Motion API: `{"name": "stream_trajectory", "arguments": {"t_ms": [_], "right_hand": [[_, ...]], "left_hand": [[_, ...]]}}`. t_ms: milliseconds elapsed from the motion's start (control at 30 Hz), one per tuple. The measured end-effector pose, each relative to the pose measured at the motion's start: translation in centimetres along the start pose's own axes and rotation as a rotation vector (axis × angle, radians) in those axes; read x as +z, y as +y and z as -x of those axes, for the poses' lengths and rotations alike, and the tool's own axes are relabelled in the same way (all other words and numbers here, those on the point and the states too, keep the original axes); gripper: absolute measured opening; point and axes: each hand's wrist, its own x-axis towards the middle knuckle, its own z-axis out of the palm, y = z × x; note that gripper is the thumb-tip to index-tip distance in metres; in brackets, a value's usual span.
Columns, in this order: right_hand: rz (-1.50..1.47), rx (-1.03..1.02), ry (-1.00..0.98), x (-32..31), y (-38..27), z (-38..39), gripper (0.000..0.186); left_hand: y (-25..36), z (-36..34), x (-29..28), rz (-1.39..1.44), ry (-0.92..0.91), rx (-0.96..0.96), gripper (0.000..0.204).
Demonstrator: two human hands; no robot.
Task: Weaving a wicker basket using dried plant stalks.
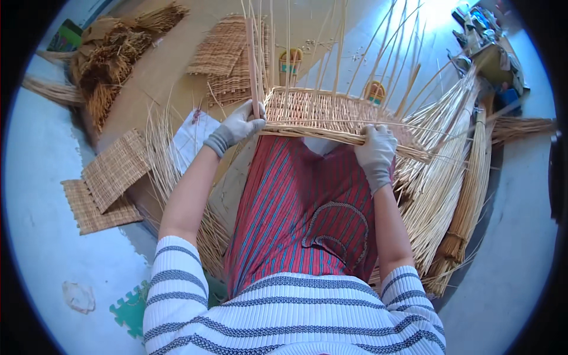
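A partly woven wicker basket lies across my lap, with long thin upright canes rising from its far side. My left hand, in a pale work glove, is closed at its left corner around the foot of a thick wooden stick that stands upright. My right hand, gloved too, grips the thick near edge of the weave, fingers curled over it. Loose cane ends stick out past the basket's right end. What lies under my palms is hidden.
Woven mats lie ahead, and two square ones at left. Bundles of pale canes spread at my right. A brown fibre heap sits far left. Slippers are on the floor beyond the basket. A white sheet lies near my left wrist.
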Motion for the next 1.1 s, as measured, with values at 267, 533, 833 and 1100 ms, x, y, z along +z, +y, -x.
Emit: {"name": "stream_trajectory", "arguments": {"t_ms": [267,533,833,1100], "right_hand": [[-0.578,-0.036,0.366,-1.4,-4.2,-1.8,0.081],[-0.872,-0.281,0.113,-0.6,-19.4,-12.9,0.075],[-0.554,-0.047,0.193,1.2,-8.4,-2.0,0.050],[-0.232,-0.457,-0.247,-0.7,-13.7,-2.2,0.075]], "left_hand": [[1.7,-1.0,2.8,0.091,0.036,-0.342,0.021],[-0.5,-1.2,5.1,0.027,0.153,-0.229,0.016],[-0.8,-2.0,3.7,0.107,0.098,-0.182,0.017],[-1.0,-2.2,2.8,0.129,-0.029,-0.266,0.024]]}}
